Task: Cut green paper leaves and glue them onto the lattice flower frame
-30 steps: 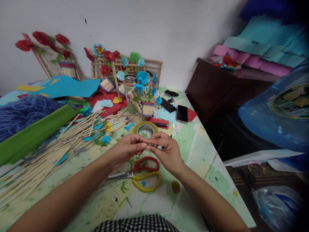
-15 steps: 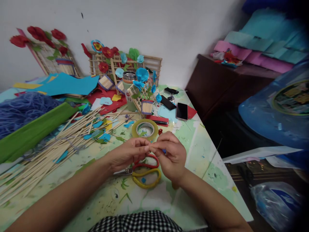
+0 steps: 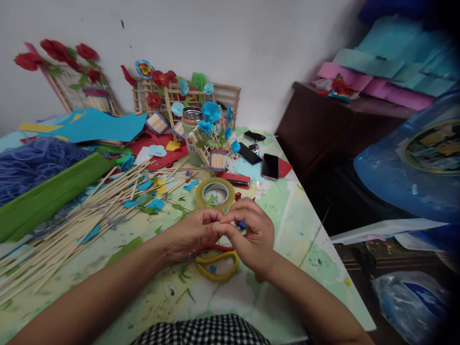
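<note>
My left hand (image 3: 194,233) and my right hand (image 3: 251,235) meet fingertip to fingertip above the table. Both are closed in a pinch, and whatever lies between the fingers is hidden or too small to name. Below them lie scissors (image 3: 218,274) with one yellow and one red handle, their blades mostly covered by my left hand. Just beyond my fingers rests a roll of yellowish tape (image 3: 201,194). A small blue piece (image 3: 241,224) shows past my right fingers; I cannot make out what it is.
Bamboo sticks (image 3: 97,213), green paper (image 3: 53,199) and purple cord (image 3: 36,160) cover the left side. Behind stand a flask (image 3: 192,139), stick frames with paper flowers (image 3: 210,112), and a phone (image 3: 270,166). A blue plastic container (image 3: 402,158) is beyond the right table edge.
My right hand has shifted slightly left, its fingers now overlapping the left fingertips more. Both hands have dropped a little, covering more of the red scissor handle.
</note>
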The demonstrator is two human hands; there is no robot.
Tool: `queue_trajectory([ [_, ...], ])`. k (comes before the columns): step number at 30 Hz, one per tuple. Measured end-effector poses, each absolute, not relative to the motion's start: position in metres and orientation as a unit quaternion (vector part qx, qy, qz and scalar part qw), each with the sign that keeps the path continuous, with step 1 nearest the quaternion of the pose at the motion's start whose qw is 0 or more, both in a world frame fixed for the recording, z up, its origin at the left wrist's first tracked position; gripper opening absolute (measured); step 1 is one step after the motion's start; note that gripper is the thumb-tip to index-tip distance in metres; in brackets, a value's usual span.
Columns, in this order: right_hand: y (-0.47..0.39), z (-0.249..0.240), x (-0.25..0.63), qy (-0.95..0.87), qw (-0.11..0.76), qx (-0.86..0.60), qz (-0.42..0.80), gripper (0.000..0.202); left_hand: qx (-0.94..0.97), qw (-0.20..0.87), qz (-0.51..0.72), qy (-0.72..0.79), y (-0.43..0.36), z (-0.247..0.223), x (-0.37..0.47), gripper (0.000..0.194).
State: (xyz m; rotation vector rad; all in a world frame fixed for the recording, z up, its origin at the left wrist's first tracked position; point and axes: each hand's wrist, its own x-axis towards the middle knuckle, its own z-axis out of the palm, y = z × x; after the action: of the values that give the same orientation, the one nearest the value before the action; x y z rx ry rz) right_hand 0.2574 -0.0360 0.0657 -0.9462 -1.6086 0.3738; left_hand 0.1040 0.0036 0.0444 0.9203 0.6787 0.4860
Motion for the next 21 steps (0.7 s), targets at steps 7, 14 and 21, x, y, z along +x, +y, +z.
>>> queue_trajectory([
  [7,-0.035,0.064,0.255,-0.686,0.568,-0.4,0.216,0.018,0.497,0.756,0.239,0.353,0.005,0.049,0.103,0.047],
  [14,-0.032,0.058,0.256,-0.616,0.591,-0.41,0.322,0.019,0.543,0.7,0.292,0.361,0.014,0.049,0.099,0.036],
  [21,-0.023,0.065,0.266,-0.485,0.657,-0.422,0.394,0.012,0.463,0.731,0.315,0.39,0.019,0.05,0.099,0.028],
])
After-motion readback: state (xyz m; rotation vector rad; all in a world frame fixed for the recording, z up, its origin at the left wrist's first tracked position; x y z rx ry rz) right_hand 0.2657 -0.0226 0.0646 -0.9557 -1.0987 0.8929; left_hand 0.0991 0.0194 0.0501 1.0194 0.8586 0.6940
